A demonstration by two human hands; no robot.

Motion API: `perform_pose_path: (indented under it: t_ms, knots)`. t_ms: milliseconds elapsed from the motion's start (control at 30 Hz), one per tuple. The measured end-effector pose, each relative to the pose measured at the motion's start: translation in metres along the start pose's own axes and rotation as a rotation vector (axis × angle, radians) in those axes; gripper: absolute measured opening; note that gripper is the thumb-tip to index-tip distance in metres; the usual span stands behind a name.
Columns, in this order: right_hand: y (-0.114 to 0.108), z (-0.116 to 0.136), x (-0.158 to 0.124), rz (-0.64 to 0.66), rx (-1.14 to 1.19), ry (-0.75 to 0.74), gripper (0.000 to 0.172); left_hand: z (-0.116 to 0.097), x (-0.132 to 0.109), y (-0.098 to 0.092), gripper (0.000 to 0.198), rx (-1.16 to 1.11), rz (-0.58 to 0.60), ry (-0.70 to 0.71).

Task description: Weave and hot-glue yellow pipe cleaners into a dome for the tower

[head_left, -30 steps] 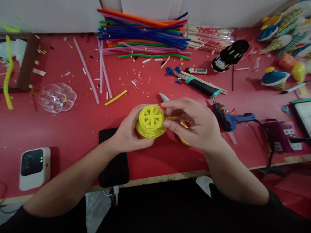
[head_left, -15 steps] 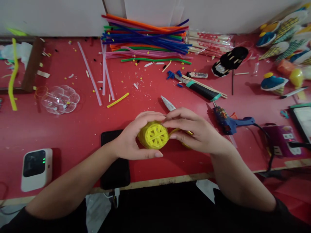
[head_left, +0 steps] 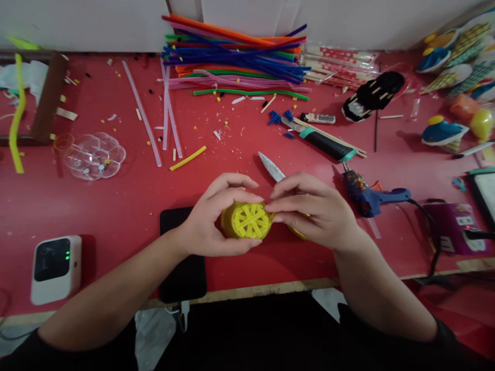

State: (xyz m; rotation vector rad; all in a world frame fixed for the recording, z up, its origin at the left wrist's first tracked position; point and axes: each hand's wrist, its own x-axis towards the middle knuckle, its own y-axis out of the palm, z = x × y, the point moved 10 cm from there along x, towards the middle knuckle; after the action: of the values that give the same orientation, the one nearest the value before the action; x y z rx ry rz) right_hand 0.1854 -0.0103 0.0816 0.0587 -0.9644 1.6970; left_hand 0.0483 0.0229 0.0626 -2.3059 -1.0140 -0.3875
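A round yellow woven basket (head_left: 247, 220) with spokes like a wheel sits between both hands, just above the red table (head_left: 116, 206). My left hand (head_left: 216, 219) wraps round its left side and bottom, fingers curled over the top. My right hand (head_left: 313, 211) pinches the basket's right rim, and a yellow strand (head_left: 297, 233) shows beneath the palm. Scissors (head_left: 271, 167) lie right behind the hands, their blade tip showing.
A black phone (head_left: 181, 268) lies under my left wrist, a white device (head_left: 54, 268) at the front left. A blue glue gun (head_left: 367, 193) and a purple power strip (head_left: 452, 226) are to the right. Coloured straws (head_left: 235, 56) are piled at the back, a clear tray (head_left: 93, 154) at left.
The basket and both hands have come lower and nearer the table edge. My left fingers have closed over the top of the basket, and the right hand now pinches its rim.
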Motion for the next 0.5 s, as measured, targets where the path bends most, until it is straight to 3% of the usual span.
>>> perform_pose_path:
  t_ms: [133, 300, 500]
  knots:
    - [-0.0013, 0.0008, -0.0016, -0.014, -0.035, 0.0, 0.011, -0.0074, -0.0005, -0.0009, 0.061, 0.106, 0.008, 0.055]
    - [-0.0012, 0.0035, -0.003, -0.017, -0.069, -0.012, 0.011, -0.0104, -0.0011, -0.0032, 0.081, 0.173, -0.01, 0.092]
    - [-0.0013, 0.0068, -0.0009, -0.028, -0.081, -0.04, 0.008, -0.0076, 0.0, -0.0056, 0.081, 0.17, -0.045, 0.091]
